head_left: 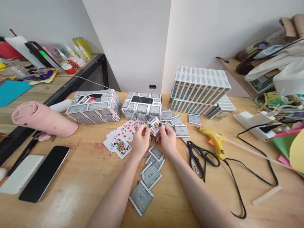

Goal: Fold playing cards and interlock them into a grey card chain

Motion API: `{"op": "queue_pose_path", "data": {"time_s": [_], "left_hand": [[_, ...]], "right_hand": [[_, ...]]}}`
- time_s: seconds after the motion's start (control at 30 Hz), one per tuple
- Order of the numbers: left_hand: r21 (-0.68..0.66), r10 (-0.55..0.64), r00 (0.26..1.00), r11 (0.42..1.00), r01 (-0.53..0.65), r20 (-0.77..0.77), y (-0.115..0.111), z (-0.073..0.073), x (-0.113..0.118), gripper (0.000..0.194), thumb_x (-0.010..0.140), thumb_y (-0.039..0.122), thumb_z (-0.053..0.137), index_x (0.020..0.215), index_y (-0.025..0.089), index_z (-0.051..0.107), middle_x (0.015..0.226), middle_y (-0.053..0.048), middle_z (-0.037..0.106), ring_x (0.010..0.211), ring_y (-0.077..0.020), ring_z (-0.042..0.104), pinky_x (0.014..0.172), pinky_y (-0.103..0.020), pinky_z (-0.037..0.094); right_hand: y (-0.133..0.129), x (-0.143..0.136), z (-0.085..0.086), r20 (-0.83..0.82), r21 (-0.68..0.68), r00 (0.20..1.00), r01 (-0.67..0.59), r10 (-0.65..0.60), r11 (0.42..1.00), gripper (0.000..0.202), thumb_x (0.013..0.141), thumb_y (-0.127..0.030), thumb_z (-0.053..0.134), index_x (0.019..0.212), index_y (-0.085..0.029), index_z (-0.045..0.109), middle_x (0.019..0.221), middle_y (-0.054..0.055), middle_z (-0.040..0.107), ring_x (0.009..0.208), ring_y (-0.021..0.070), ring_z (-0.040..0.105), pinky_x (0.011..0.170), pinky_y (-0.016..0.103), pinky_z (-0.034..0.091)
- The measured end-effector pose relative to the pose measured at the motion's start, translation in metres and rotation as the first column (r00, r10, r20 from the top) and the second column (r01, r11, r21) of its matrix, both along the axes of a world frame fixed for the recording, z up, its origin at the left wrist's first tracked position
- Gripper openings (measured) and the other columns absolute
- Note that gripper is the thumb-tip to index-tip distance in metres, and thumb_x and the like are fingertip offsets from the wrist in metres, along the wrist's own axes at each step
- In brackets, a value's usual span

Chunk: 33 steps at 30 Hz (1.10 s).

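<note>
Between my two hands is a playing card (155, 126), its picture side toward me, pinched at both side edges. My left hand (142, 139) grips its left edge with thumb and fingers, and my right hand (168, 139) grips the right edge. Left of them lies a fan of face-up playing cards (122, 147), a queen of clubs in front. Below my hands, several cards with folded edges (151, 174) lie back side up in a row toward me. More back-up cards (181, 130) lie just beyond my right hand. Behind stands a box covered in cards (142, 106).
A larger card-covered box (93, 107) stands at left. Stacked card packs (199, 91) rise at the back right. Black scissors (198, 156) and a yellow glue gun (217, 142) with a trailing cable lie to the right. A phone (45, 174) and a pink roll (45, 118) are on the left.
</note>
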<state>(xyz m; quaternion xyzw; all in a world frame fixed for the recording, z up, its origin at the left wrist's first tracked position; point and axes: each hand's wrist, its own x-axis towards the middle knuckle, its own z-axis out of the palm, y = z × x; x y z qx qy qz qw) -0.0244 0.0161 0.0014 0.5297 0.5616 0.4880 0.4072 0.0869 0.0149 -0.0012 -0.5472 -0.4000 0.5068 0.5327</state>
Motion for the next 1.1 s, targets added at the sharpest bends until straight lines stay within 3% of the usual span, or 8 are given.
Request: {"op": "queue_pose_path", "data": {"time_s": [0.1, 0.2, 0.53, 0.73, 0.83, 0.9, 1.0, 1.1], "left_hand": [[0.011, 0.115, 0.993, 0.993, -0.115, 0.003, 0.004, -0.003, -0.002, 0.022, 0.085, 0.039, 0.047, 0.073, 0.02, 0.047, 0.06, 0.003, 0.048, 0.051, -0.0102, 0.046, 0.05, -0.022, 0.036], [0.025, 0.132, 0.986, 0.991, -0.13, -0.099, 0.005, -0.006, -0.004, 0.032, 0.086, 0.041, 0.044, 0.063, 0.019, 0.043, 0.057, 0.003, 0.045, 0.053, -0.0107, 0.042, 0.051, -0.023, 0.033], [0.107, 0.071, 0.95, 0.994, -0.04, -0.303, 0.002, -0.001, -0.006, 0.039, 0.087, 0.038, 0.039, 0.053, 0.019, 0.033, 0.049, 0.004, 0.037, 0.05, -0.0101, 0.033, 0.05, -0.024, 0.026], [0.058, 0.063, 0.963, 0.997, -0.049, -0.261, 0.002, -0.004, -0.006, 0.039, 0.088, 0.042, 0.038, 0.056, 0.019, 0.039, 0.047, 0.004, 0.04, 0.048, -0.0101, 0.04, 0.05, -0.023, 0.031], [0.083, 0.084, 0.96, 0.994, -0.064, -0.265, 0.002, -0.006, -0.005, 0.029, 0.085, 0.04, 0.047, 0.066, 0.018, 0.049, 0.054, 0.003, 0.05, 0.052, -0.01, 0.047, 0.052, -0.022, 0.036], [0.113, 0.12, 0.964, 0.989, -0.095, -0.238, 0.002, -0.007, -0.004, 0.019, 0.083, 0.037, 0.053, 0.087, 0.018, 0.057, 0.065, 0.001, 0.058, 0.057, -0.0103, 0.053, 0.055, -0.021, 0.041], [0.135, 0.144, 0.965, 0.984, -0.117, -0.218, 0.003, -0.009, -0.004, 0.034, 0.083, 0.033, 0.053, 0.114, 0.019, 0.055, 0.078, -0.003, 0.065, 0.061, -0.0114, 0.059, 0.058, -0.023, 0.047], [0.162, 0.146, 0.948, 0.982, -0.102, -0.284, 0.003, -0.011, -0.005, 0.035, 0.086, 0.032, 0.05, 0.117, 0.019, 0.057, 0.086, -0.006, 0.069, 0.065, -0.0137, 0.063, 0.06, -0.026, 0.05]], "right_hand": [[-0.003, -0.001, 0.002, 0.002, 0.049, 0.981, -0.193, 0.193, 0.98, 0.038, 0.079, -0.055, 0.051, 0.064, -0.021, 0.046, 0.05, -0.002, 0.056, 0.037, 0.0106, 0.048, 0.038, 0.023, 0.036], [-0.004, -0.001, 0.0, -0.002, 0.056, 0.962, -0.274, 0.275, 0.96, 0.04, 0.078, -0.057, 0.052, 0.063, -0.02, 0.048, 0.049, -0.001, 0.057, 0.035, 0.0095, 0.047, 0.037, 0.022, 0.035], [-0.006, -0.005, 0.003, 0.016, -0.081, 0.98, -0.198, 0.2, 0.977, 0.053, 0.079, -0.066, 0.041, 0.054, -0.02, 0.045, 0.034, -0.003, 0.047, 0.026, 0.0083, 0.035, 0.031, 0.022, 0.024], [-0.005, -0.004, 0.004, 0.053, 0.014, 0.995, -0.082, 0.081, 0.997, 0.039, 0.08, -0.055, 0.05, 0.064, -0.02, 0.048, 0.042, -0.004, 0.05, 0.034, 0.0095, 0.042, 0.037, 0.021, 0.032], [-0.004, -0.003, 0.001, 0.092, 0.042, 0.996, 0.019, -0.023, 0.999, 0.03, 0.077, -0.049, 0.057, 0.082, -0.02, 0.054, 0.048, -0.006, 0.053, 0.04, 0.0106, 0.046, 0.041, 0.021, 0.036], [-0.004, -0.004, -0.002, 0.154, 0.041, 0.987, 0.043, -0.049, 0.998, 0.03, 0.077, -0.048, 0.057, 0.088, -0.02, 0.056, 0.05, -0.005, 0.055, 0.042, 0.0111, 0.047, 0.043, 0.021, 0.036], [-0.005, -0.005, -0.005, 0.253, 0.038, 0.966, 0.044, -0.052, 0.998, 0.03, 0.08, -0.046, 0.052, 0.09, -0.019, 0.06, 0.051, -0.003, 0.057, 0.043, 0.0118, 0.049, 0.045, 0.022, 0.038], [-0.007, -0.006, -0.007, 0.375, 0.077, 0.924, 0.047, -0.072, 0.996, 0.028, 0.083, -0.042, 0.047, 0.087, -0.019, 0.062, 0.052, -0.002, 0.057, 0.044, 0.0125, 0.05, 0.048, 0.023, 0.038]]}}
